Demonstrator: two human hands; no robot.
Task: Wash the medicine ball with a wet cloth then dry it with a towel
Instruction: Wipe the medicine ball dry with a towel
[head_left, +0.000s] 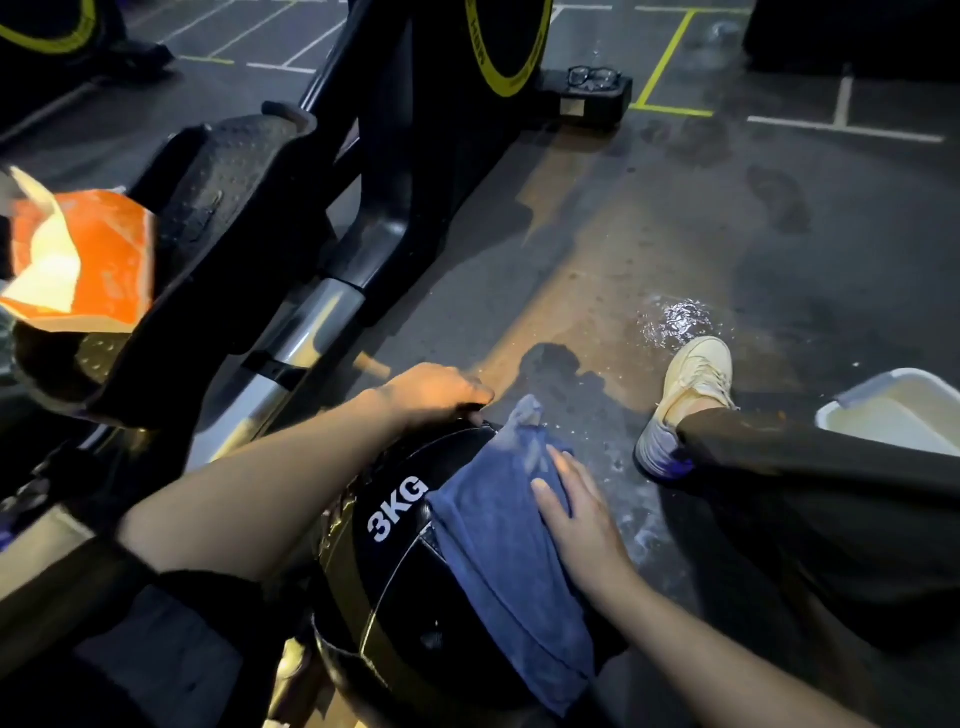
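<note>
So the medicine ball (395, 582), black with "3KG" printed in white, sits low in the middle of the view, right up against the person's lap, and whether it rests on the floor (597, 249) or on the legs I can't tell. A blue cloth (509, 545) is draped over its right side, running from the top of the ball down toward the bottom edge of the view. The right hand (582, 514) lies flat on the cloth with fingers straight and together, pressing it onto the ball rather than gripping it. The left hand (441, 389) is on the far top of the ball, fingers curled over and holding it there, though what exactly the fingertips have hold of is too dark to make out.

Around it: the floor is dark gym matting with white and yellow lines, and there's a shiny puddle (675, 317) just beyond a pale yellow sneaker (685, 400) on the right. A white tub (893, 410) pokes in at the right edge. On the left is a black exercise machine (249, 218) with an orange and white bag (78, 254) near the left edge. A pair of glasses (594, 78) sits on the machine's base up top.
</note>
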